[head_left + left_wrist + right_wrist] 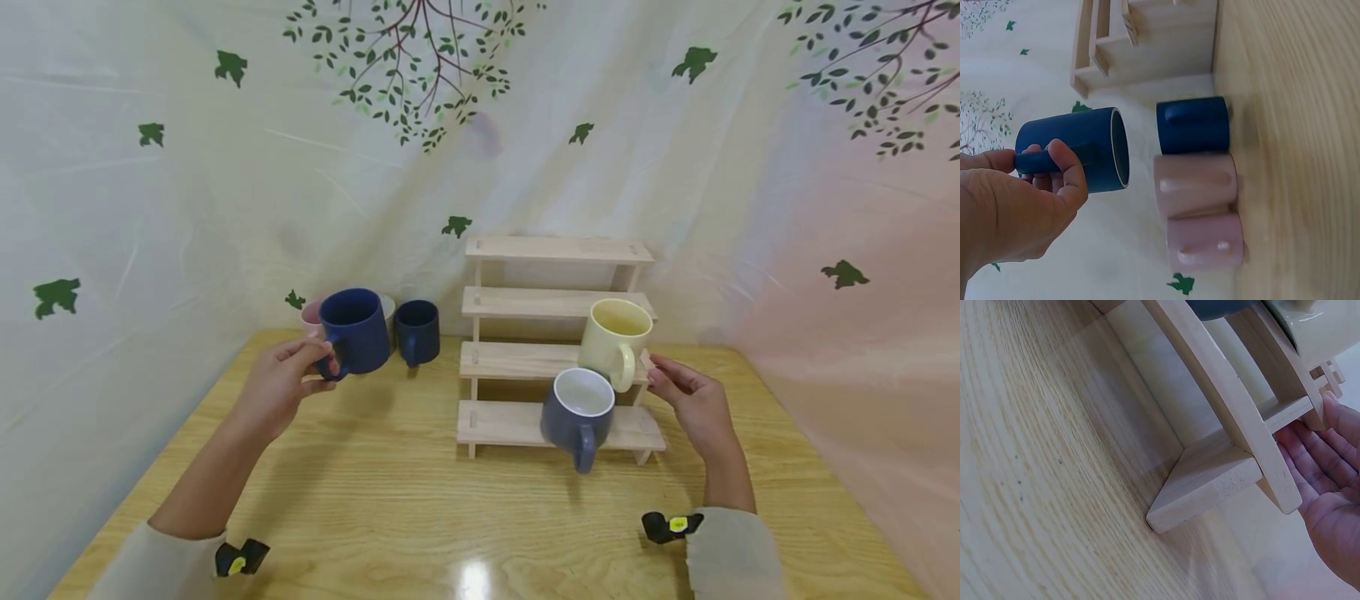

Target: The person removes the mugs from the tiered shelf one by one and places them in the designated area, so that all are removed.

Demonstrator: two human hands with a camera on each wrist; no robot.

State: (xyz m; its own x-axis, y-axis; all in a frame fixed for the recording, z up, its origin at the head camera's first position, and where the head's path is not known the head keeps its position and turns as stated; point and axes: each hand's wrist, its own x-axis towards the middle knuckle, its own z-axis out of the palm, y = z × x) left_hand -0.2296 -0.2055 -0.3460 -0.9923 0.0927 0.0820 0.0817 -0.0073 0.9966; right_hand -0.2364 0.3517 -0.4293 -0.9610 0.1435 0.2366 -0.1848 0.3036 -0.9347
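At nine o'clock from the wooden stand (498, 418), the left hand (279, 379) grasps a large blue mug (360, 335) by its handle, thumb and fingers wrapped round it. This mug hangs in the air, clear of the table (360, 508), its handle toward seven o'clock. A second blue mug (423, 335) stands on the table at three o'clock from it; beside that come a pale mug (1192, 169) and a pink mug (1200, 247), close together in a row and largely hidden behind the held mug in the head view.

At about four o'clock on the stand, the right hand (699, 410) pinches the end of the second tier from the bottom. That tier carries a yellow mug (603, 343), at one o'clock from a grey-blue mug (562, 421) with a white inside, which rests on the lowest tier, handle toward six o'clock.
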